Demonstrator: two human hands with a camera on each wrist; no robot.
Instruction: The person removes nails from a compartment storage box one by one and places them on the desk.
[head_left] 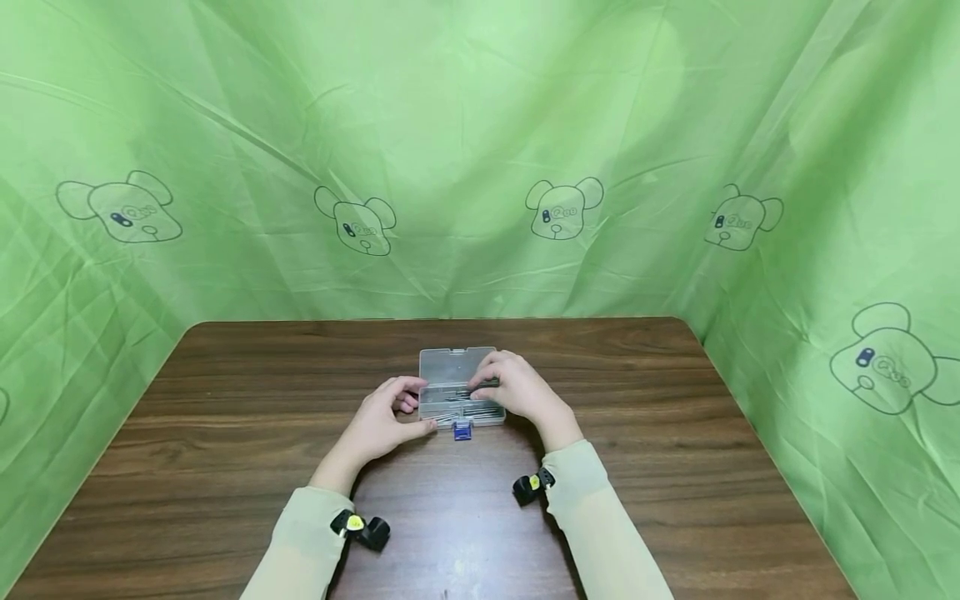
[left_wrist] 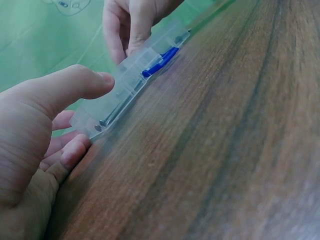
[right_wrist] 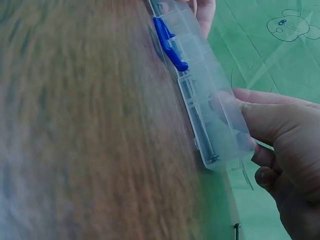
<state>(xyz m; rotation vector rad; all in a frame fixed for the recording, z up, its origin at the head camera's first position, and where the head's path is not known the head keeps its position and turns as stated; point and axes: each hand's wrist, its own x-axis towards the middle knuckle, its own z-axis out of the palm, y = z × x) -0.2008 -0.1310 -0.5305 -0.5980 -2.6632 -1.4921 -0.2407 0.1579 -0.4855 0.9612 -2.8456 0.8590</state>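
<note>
A clear plastic storage box (head_left: 442, 406) lies on the table with its frosted lid (head_left: 450, 367) raised at the back. Its blue latch (head_left: 462, 431) hangs at the front, also seen as a blue latch (right_wrist: 170, 45) in the right wrist view. Slim metal nails (right_wrist: 202, 122) lie inside. My left hand (head_left: 386, 421) holds the box's left end, thumb at the front corner, fingers curled along the side. Over the right half, my right hand (head_left: 521, 390) pinches thin dark nails between thumb and fingers; the fingertips are partly hidden by the translucent walls.
The box rests on a dark wood-grain table (head_left: 225, 467). Green cloth (head_left: 450, 167) printed with cartoon heads hangs around its back and sides. Another nail (right_wrist: 237, 231) shows low in the right wrist view, where its support is unclear. Each wrist wears a small black camera (head_left: 367, 532).
</note>
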